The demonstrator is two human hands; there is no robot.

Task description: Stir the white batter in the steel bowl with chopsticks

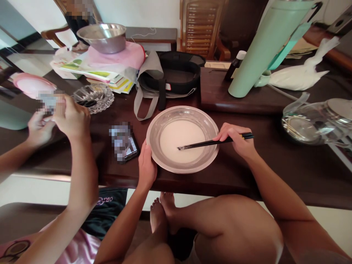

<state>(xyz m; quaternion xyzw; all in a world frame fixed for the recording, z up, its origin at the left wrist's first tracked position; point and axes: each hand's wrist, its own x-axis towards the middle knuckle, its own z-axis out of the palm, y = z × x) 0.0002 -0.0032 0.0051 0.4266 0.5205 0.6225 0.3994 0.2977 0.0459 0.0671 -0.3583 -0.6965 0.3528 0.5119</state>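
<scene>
A wide metal bowl (211,157) stands near the front edge of the dark table, with a smooth whitish liquid (178,135) in its bottom. My left hand (147,165) grips the bowl's left rim, fingers against the outer side. Over the right rim, my right hand (233,137) is closed around a pair of black chopsticks (202,143). Their tips reach into the liquid near the bowl's middle. A phone (125,143) with a lit screen lies just left of the bowl.
At left, another person's hands (71,113) hold a blurred-out object. Behind stand a glass dish (106,99), a black-and-grey bag (176,73) and a second metal bowl (106,40) on stacked papers. A green flask (264,51) and a glass kettle (327,121) are to the right.
</scene>
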